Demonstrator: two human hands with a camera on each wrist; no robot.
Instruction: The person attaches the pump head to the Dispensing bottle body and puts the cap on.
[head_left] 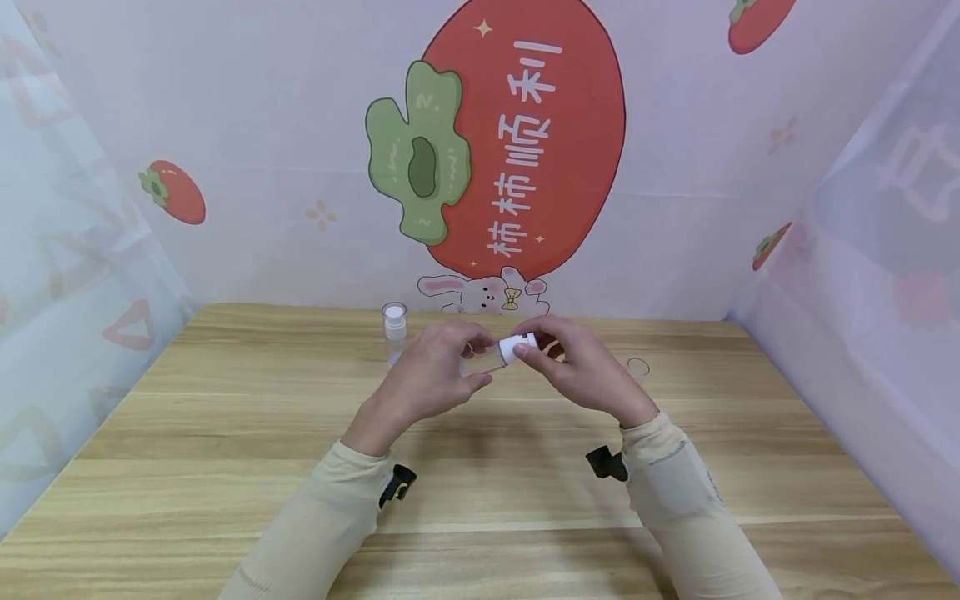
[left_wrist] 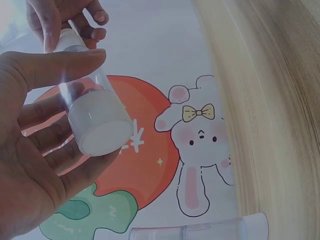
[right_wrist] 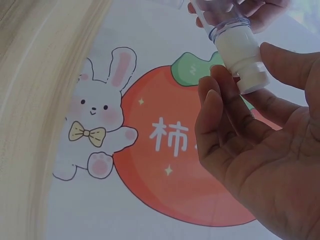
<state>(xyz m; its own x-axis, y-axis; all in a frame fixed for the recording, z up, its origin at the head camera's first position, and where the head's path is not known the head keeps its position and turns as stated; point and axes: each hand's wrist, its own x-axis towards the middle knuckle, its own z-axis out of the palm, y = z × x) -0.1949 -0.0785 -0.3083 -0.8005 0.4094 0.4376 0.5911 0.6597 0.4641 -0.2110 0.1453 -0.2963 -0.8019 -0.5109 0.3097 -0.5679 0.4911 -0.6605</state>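
Above the far part of the table, both hands meet on a small clear pump bottle, which lies tilted between them. My left hand holds its clear body, the thumb on one side and the fingers curled round the other. With thumb and fingers my right hand pinches the white pump top. The left wrist view shows the bottle's frosted base turned toward the camera. A second clear bottle with a white pump stands upright just behind my left hand, its lower part hidden by that hand.
A thin, clear, ring-like outline shows on the wooden table to the right of my right hand. A printed cloth wall rises behind the table's far edge, and further cloth hangs at both sides.
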